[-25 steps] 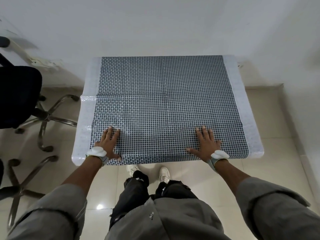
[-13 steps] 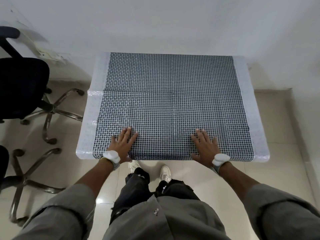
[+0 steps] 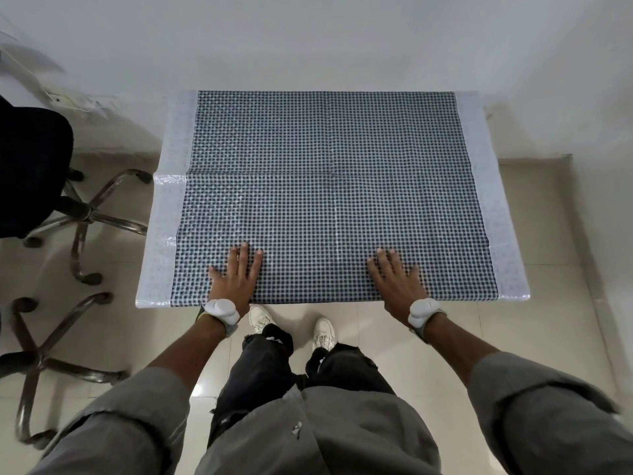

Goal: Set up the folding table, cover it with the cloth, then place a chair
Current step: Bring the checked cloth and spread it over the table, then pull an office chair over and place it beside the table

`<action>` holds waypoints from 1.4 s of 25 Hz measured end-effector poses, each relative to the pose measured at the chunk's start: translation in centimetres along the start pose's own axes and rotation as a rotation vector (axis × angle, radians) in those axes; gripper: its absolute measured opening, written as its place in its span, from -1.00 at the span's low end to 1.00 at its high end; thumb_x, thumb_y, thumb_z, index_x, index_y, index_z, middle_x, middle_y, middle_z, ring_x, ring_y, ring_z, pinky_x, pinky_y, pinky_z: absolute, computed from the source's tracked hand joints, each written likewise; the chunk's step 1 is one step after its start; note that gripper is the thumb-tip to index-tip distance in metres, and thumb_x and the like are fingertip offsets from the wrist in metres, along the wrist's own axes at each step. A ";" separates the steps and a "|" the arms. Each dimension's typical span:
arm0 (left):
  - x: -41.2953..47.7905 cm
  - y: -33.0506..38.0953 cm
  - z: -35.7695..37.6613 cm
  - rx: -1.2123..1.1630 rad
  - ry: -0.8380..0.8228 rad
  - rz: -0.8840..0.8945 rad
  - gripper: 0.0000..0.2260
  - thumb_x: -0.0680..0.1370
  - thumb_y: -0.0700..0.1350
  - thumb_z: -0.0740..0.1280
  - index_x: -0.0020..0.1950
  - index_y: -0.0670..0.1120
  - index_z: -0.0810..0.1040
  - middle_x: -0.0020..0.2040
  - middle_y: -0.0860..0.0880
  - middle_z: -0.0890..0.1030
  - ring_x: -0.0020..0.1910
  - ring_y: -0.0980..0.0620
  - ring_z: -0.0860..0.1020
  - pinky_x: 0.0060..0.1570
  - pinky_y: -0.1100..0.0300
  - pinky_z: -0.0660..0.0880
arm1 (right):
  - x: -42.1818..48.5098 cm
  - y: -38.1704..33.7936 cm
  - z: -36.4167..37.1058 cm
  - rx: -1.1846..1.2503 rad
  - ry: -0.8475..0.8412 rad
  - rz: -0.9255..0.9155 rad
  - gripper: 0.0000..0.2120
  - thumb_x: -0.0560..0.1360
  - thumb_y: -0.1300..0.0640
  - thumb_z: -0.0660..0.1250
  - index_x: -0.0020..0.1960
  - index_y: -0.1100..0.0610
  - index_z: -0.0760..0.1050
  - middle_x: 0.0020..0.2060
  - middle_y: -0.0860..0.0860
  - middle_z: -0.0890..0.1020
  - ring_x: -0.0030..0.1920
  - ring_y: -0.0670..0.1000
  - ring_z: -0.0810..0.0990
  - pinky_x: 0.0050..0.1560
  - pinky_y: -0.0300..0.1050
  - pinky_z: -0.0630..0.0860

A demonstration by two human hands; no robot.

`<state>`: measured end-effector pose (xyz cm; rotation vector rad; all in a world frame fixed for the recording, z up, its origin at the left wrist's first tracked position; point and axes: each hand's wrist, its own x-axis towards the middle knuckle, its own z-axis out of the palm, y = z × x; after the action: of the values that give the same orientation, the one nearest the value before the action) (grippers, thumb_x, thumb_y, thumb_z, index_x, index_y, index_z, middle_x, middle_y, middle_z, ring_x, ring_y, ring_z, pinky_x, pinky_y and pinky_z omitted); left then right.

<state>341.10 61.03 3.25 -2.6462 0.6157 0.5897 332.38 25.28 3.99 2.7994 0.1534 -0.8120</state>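
Where the checked cloth (image 3: 329, 186) covers the folding table (image 3: 161, 255), it lies flat over the whole top, with pale borders along both short sides; the table's frame and legs are entirely hidden beneath it. Crease lines cross the cloth ahead of the fingertips. The table stands against a white wall (image 3: 308, 39), well beyond the fingers.

Both hands rest palm-down on the cloth at its near edge. The left hand (image 3: 234, 279) has its fingers (image 3: 244, 258) extended and slightly fanned, thumb out to the side, gripping nothing. The right hand (image 3: 397, 279) lies likewise, fingers (image 3: 385, 264) flat and a little apart, thumb out toward the right border. Each wrist carries a white wrist device (image 3: 222, 309), partly overhanging the table edge. How hard the palms press cannot be told.

Behind the wrists, two white shoes (image 3: 323, 332) stand on the tiled floor (image 3: 548, 320), partly hidden under the table edge and by dark trousers.

Left of the left hand's fingers, apart from the table, stands a black office chair (image 3: 30, 173), its seat cut off by the frame edge, chrome legs visible. A second chair base (image 3: 41, 358) sits nearer the person, its seat out of view. A blurred fitting on the wall above the chair cannot be made out.
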 end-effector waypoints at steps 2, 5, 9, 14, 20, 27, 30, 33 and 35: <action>0.0 -0.2 0.0 -0.013 0.007 -0.008 -0.20 0.58 -0.05 0.29 0.62 -0.13 -0.18 0.61 -0.28 -0.08 0.57 -0.32 0.03 0.26 -0.40 0.36 | 0.2 -0.6 0.0 -0.013 -0.009 0.006 -0.17 0.54 0.15 0.32 0.61 0.15 -0.13 0.59 0.23 -0.03 0.56 0.34 0.01 0.28 0.50 0.34; 0.0 -0.7 0.1 0.006 0.017 -0.001 -0.20 0.58 -0.09 0.29 0.62 -0.13 -0.20 0.61 -0.29 -0.11 0.58 -0.33 0.00 0.28 -0.41 0.34 | 0.1 -1.1 0.1 -0.023 0.004 0.015 -0.16 0.53 0.12 0.34 0.61 0.17 -0.13 0.58 0.26 -0.02 0.55 0.36 0.03 0.26 0.51 0.37; -0.5 -1.5 0.7 0.001 -0.016 0.013 -0.13 0.53 -0.09 0.35 0.62 -0.12 -0.21 0.61 -0.28 -0.14 0.58 -0.32 -0.03 0.30 -0.42 0.31 | -0.6 -2.7 0.2 0.015 -0.013 0.018 -0.20 0.53 0.15 0.33 0.60 0.19 -0.07 0.57 0.28 0.02 0.54 0.38 0.05 0.22 0.52 0.38; -0.6 -2.6 0.1 -0.123 -0.013 0.061 0.01 0.41 0.20 0.46 0.64 -0.06 -0.09 0.62 -0.22 -0.05 0.59 -0.26 0.02 0.30 -0.39 0.32 | -0.9 -2.3 -0.3 0.113 0.005 -0.019 -0.11 0.44 -0.19 0.37 0.59 0.11 0.02 0.58 0.20 0.05 0.55 0.31 0.07 0.22 0.48 0.39; -0.5 -2.0 -0.1 -0.244 -0.036 -0.005 0.05 0.34 0.61 0.05 0.62 0.05 -0.21 0.63 -0.11 -0.21 0.61 -0.16 -0.15 0.43 -0.40 0.09 | 0.5 -2.3 -1.9 0.383 0.149 0.162 -0.20 0.48 -0.48 -0.03 0.52 0.02 0.15 0.57 0.11 0.12 0.54 0.18 0.13 0.15 0.33 0.52; -0.5 -2.3 -0.3 -0.294 -0.035 0.010 -0.01 0.40 0.58 0.02 0.62 0.05 -0.23 0.62 -0.10 -0.24 0.61 -0.16 -0.19 0.45 -0.40 0.04 | 1.3 -2.3 -3.0 0.314 0.068 0.187 -0.24 0.51 -0.38 0.15 0.53 0.07 0.15 0.55 0.15 0.15 0.51 0.22 0.15 0.15 0.30 0.53; -0.5 -3.8 -0.7 -0.343 -0.032 0.052 -0.11 0.47 0.50 0.07 0.63 0.04 -0.10 0.64 -0.06 -0.16 0.61 -0.12 -0.13 0.46 -0.35 0.09 | 1.5 -3.8 -4.7 0.241 0.076 0.177 -0.33 0.56 -0.29 0.14 0.51 0.11 0.21 0.53 0.14 0.19 0.50 0.20 0.19 0.21 0.23 0.50; -0.6 -7.3 -0.5 -0.422 -0.039 0.079 -0.27 0.56 0.35 0.14 0.62 0.03 0.04 0.64 -0.04 -0.09 0.61 -0.08 -0.10 0.49 -0.33 0.06 | 3.7 -8.3 -8.0 0.187 0.125 0.038 -0.43 0.58 -0.16 0.14 0.47 0.14 0.27 0.49 0.13 0.26 0.46 0.16 0.24 0.24 0.16 0.47; -1.0 -10.5 0.5 -0.480 -0.025 0.040 -0.32 0.58 0.28 0.18 0.61 0.02 0.08 0.64 -0.06 -0.06 0.61 -0.09 -0.08 0.50 -0.30 0.06 | 5.7 -12.0 -10.8 0.189 0.150 -0.054 -0.46 0.58 -0.11 0.13 0.46 0.15 0.27 0.46 0.13 0.27 0.43 0.16 0.27 0.23 0.14 0.47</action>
<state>345.20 70.40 5.92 -3.0664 0.5782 0.8745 340.82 39.77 7.57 3.0471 0.1872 -0.6593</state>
